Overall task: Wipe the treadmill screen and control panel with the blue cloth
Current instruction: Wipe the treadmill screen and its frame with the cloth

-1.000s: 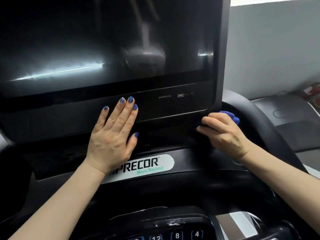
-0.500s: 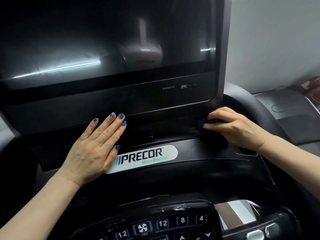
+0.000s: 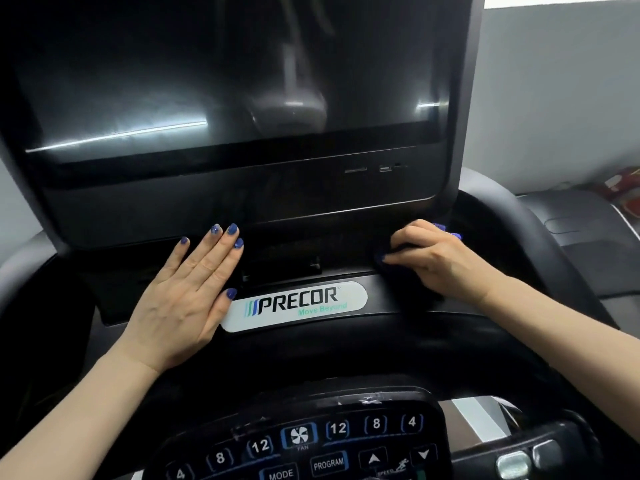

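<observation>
- While the left hand [image 3: 183,296] lies flat, fingers straight and released, on the dark ledge beside the Precor badge [image 3: 294,305], the right hand [image 3: 438,263] curls its fingers around the blue cloth [image 3: 388,256], grasping it and pressing it onto the ledge under the screen housing's lower right corner.
- Cloth is mostly hidden beneath the hand; a dark bunched edge shows at the fingertips, near the bezel corner.
- Step in hand, as I judge it: wiping the shelf strip between the treadmill screen [image 3: 242,81] and the lower deck, right end.
- Next move likely calls for a sweep leftward along the ledge toward the badge; the braced left hand would need to lift clear.
- Control panel [image 3: 304,445] with its fan, mode and program keys sits nearer the camera, untouched by either hand; light pressure there seems wise.
- Surface: glossy black plastic, screen dark, with streaky reflections.
- Room: grey wall behind; a neighbouring machine's dark deck [image 3: 581,233] at right.
</observation>
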A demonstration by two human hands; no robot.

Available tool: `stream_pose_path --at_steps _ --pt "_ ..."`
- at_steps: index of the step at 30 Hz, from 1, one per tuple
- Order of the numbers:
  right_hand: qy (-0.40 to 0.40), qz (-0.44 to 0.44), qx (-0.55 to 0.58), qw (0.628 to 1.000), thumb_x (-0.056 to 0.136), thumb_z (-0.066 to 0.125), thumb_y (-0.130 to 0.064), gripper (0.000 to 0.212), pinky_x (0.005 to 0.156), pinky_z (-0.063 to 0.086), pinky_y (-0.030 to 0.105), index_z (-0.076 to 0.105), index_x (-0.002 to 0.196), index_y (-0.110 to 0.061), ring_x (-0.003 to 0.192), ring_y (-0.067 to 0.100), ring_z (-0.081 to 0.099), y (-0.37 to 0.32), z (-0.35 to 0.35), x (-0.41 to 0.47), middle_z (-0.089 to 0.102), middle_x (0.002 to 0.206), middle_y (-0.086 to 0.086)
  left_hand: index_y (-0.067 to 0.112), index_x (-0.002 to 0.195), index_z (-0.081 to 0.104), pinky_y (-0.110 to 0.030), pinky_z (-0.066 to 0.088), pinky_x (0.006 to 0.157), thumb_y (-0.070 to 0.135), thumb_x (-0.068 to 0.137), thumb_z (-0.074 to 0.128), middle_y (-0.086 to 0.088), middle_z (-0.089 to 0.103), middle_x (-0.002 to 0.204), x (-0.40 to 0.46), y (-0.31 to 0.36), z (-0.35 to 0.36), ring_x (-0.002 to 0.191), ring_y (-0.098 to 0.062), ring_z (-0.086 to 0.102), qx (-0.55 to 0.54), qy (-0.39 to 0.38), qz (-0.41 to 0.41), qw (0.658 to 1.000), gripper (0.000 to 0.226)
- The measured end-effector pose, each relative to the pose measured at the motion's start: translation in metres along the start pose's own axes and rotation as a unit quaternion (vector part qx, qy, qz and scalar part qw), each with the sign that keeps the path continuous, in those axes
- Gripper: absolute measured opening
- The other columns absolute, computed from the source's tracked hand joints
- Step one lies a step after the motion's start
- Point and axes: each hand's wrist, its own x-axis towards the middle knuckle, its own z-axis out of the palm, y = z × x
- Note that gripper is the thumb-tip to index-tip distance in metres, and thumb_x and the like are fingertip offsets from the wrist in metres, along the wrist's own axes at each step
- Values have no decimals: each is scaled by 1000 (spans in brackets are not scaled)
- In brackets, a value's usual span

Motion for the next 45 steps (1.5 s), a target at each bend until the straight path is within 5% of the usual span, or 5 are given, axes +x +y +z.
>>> stream_pose_path --at_steps 8,19,24,29,45 --pt "152 -58 -96 982 91 68 0 14 84 51 39 74 104 2 91 31 57 -10 -16 18 63 104 17 3 155 31 -44 10 126 41 109 23 -10 24 166 -34 2 -3 155 -22 16 -66 -88 -61 992 61" --pt "15 -200 -190 961 104 38 0 33 89 43 39 65 124 0 106 29 50 -7 8 43 48 123 9 9 158 23 -35 0 126 54 107 19 -5 13 168 -66 -1 2 156 -15 6 -109 -149 -133 974 68" --pt "-68 -155 -165 972 53 79 6 86 94 37 38 51 134 -7 112 31 46 1 -2 39 47 129 8 11 159 22 -30 -4 125 57 106 17 -3 13 168 -68 -2 4 156 -12 3 -118 -156 -140 971 70" --pt "-42 -102 -108 988 93 58 -18 31 91 45 39 69 120 -10 107 27 52 -20 4 40 60 120 8 11 159 23 -32 -3 125 59 105 14 -4 14 168 -70 0 3 156 -12 3 -123 -157 -144 969 73" --pt "-91 -89 -62 990 88 34 1 45 86 49 35 70 115 -1 100 28 51 -31 -5 40 63 114 17 11 159 20 -36 2 125 60 105 10 -4 16 168 -76 2 4 156 -15 8 -124 -152 -156 968 74"
